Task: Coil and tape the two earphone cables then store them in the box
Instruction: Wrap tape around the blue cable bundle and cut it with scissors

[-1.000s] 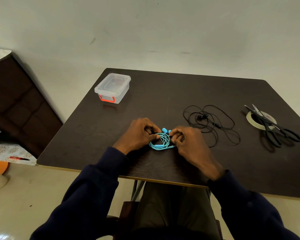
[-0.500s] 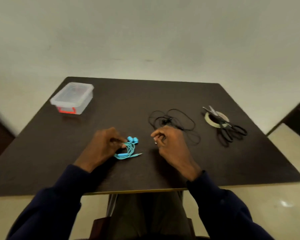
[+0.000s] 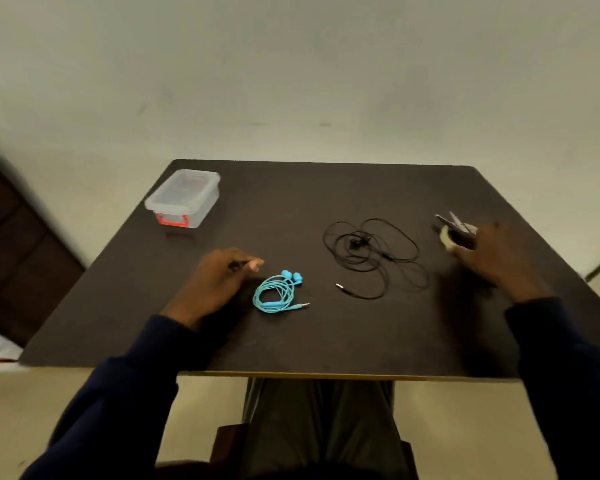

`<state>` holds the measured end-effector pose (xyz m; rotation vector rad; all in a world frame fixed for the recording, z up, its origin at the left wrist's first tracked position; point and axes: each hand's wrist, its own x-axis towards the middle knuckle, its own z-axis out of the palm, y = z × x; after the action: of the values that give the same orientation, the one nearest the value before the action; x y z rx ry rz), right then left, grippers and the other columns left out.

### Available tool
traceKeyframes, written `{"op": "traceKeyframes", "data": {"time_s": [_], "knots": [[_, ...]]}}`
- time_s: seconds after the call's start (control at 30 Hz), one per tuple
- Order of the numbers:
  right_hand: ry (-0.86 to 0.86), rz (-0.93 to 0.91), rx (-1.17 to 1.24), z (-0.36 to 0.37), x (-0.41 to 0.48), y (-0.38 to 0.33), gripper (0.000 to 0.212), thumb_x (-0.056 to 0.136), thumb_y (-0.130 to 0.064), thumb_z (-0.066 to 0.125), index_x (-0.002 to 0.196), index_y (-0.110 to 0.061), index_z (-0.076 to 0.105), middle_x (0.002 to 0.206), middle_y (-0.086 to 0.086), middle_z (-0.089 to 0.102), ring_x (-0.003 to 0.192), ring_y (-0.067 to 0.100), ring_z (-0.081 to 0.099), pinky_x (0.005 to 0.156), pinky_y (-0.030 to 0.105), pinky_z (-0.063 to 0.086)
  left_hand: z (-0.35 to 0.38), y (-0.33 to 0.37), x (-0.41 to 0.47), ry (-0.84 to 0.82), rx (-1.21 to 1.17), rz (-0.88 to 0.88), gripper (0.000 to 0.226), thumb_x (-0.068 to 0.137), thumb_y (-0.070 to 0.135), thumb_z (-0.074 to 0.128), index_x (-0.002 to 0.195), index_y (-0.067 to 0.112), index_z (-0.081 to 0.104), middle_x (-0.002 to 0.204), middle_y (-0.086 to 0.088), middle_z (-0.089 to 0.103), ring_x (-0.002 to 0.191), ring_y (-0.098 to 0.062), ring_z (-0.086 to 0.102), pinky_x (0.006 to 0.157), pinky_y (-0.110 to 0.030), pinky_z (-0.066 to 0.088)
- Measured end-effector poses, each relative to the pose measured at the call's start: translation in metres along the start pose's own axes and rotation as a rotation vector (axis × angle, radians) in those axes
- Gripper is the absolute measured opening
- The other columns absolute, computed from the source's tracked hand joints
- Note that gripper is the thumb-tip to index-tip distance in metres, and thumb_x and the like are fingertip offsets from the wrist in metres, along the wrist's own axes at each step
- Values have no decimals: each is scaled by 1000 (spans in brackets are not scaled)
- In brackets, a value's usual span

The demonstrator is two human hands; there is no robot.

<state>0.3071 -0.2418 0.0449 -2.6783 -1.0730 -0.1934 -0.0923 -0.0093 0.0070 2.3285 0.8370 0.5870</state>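
The blue earphones [image 3: 276,293] lie coiled in a small loop on the dark table [image 3: 326,341], with nothing holding them. My left hand [image 3: 219,277] rests just left of the coil, fingers curled in and empty. The black earphones [image 3: 371,258] are spread in a loose tangle at centre right, plug end toward me. My right hand [image 3: 496,259] is blurred at the far right, over the handles of the black scissors [image 3: 454,223], which lie on the tape roll [image 3: 445,237]. Its grip is hidden. The clear box [image 3: 184,199], lid on and red latch facing me, stands at the back left.
A pale wall rises behind the table. Dark wooden furniture [image 3: 18,244] stands to the left on the floor. My lap and the chair are under the near table edge.
Both hands let go of the blue coil. My right hand swung right, past the black earphones, to the scissors and tape. The left hand drew slightly away from the coil.
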Motion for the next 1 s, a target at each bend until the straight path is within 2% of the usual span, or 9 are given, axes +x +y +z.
{"op": "traceKeyframes", "data": {"time_s": [0.07, 0.13, 0.23, 0.4, 0.53, 0.7, 0.87, 0.93, 1.0], "knots": [[-130, 49, -67, 2, 8, 13, 62, 87, -46, 74, 114, 10, 64, 112, 33, 62, 105, 46, 59, 86, 45, 46, -8, -6, -2, 73, -71, -51, 15, 99, 25, 61, 103, 23, 76, 99, 6, 76, 77, -3, 69, 74, -24, 51], [-196, 86, -46, 9, 15, 26, 60, 89, -45, 72, 115, 9, 65, 109, 31, 64, 104, 44, 59, 81, 41, 45, -13, -10, -4, 115, -138, -100, 16, 101, 25, 59, 105, 23, 74, 94, 5, 76, 68, -5, 69, 69, -19, 52], [-138, 100, -16, 16, 13, 28, 50, 87, -38, 74, 117, 1, 67, 104, 28, 65, 97, 43, 60, 76, 39, 46, -15, -10, -7, 136, -190, -125, 17, 101, 26, 58, 107, 22, 73, 93, 3, 76, 68, -11, 70, 68, -21, 56], [-44, 150, -34, 22, 3, 18, 48, 83, -48, 75, 112, -9, 74, 104, 23, 68, 98, 41, 63, 84, 47, 55, -9, 0, -5, 161, -246, -91, 18, 101, 25, 59, 109, 20, 75, 91, 3, 77, 70, -15, 71, 68, -23, 57], [-95, 108, -22, 20, 2, 14, 42, 87, -41, 73, 113, -7, 74, 104, 24, 71, 104, 42, 61, 90, 45, 52, -5, 13, 3, 163, -247, -20, 22, 100, 27, 60, 112, 17, 75, 93, 3, 77, 75, -15, 73, 73, -29, 60], [-33, 223, 69, 21, -15, 21, 37, 89, -43, 70, 100, -8, 71, 101, 17, 66, 102, 38, 60, 93, 58, 48, 2, 41, 13, 179, -357, 57, 23, 98, 31, 59, 111, 19, 75, 89, 4, 78, 74, -15, 73, 71, -25, 58], [-14, 206, 169, 10, -28, 34, 39, 97, -38, 61, 118, -5, 66, 117, 26, 60, 119, 42, 51, 94, 51, 42, -3, 58, 13, 128, -395, 77, 22, 99, 27, 59, 113, 18, 74, 94, 6, 78, 78, -13, 73, 72, -21, 59], [14, 159, 313, 3, -30, 37, 38, 94, -38, 63, 115, -7, 68, 111, 24, 64, 113, 42, 57, 90, 49, 48, -7, 60, 11, 139, -438, 45, 22, 99, 27, 59, 113, 18, 74, 95, 5, 78, 81, -16, 74, 75, -25, 59], [32, 88, 395, -8, -35, 25, 32, 94, -32, 67, 112, -6, 70, 102, 20, 68, 100, 37, 64, 77, 39, 50, -7, 61, 9, 146, -538, -26, 23, 99, 25, 60, 114, 15, 74, 98, -1, 78, 86, -22, 74, 79, -31, 59]]}}
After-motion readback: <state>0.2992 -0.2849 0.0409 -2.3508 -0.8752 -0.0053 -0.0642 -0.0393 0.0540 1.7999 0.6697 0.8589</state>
